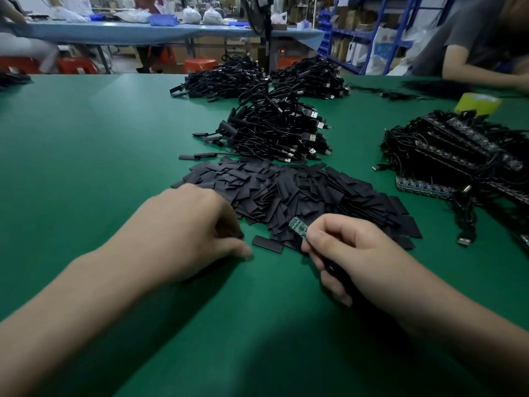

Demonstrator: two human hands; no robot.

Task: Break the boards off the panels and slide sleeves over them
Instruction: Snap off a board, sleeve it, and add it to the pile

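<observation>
Both hands are low over the green bench (pixel 86 138), at the near edge of a wide heap of flat black sleeves (pixel 300 193). The right hand (pixel 352 253) pinches a small green board (pixel 297 226) between thumb and forefinger, so that the board sticks up and to the left out of the fist. A black cable runs down from it through the palm. The left hand (pixel 194 233) is curled, knuckles up, its fingertips at the rim of the heap. Something dark shows under them, but the hand is blurred and I cannot tell whether it has hold of a sleeve. One loose sleeve (pixel 267 243) lies flat on the bench between the two hands, just in front of the heap.

Behind the heap sits a tangled bundle of black cables with USB plugs (pixel 274 133), and two more such bundles (pixel 229 78) lie farther back. Off to the right, stacked panels (pixel 458 150) are buried in their own cables, with a bluish strip of boards (pixel 420 187) poking out at the near side. A yellow-green tape roll (pixel 478 103) stands behind that stack. Another person's arm (pixel 458 64) rests at the far right corner of the bench.
</observation>
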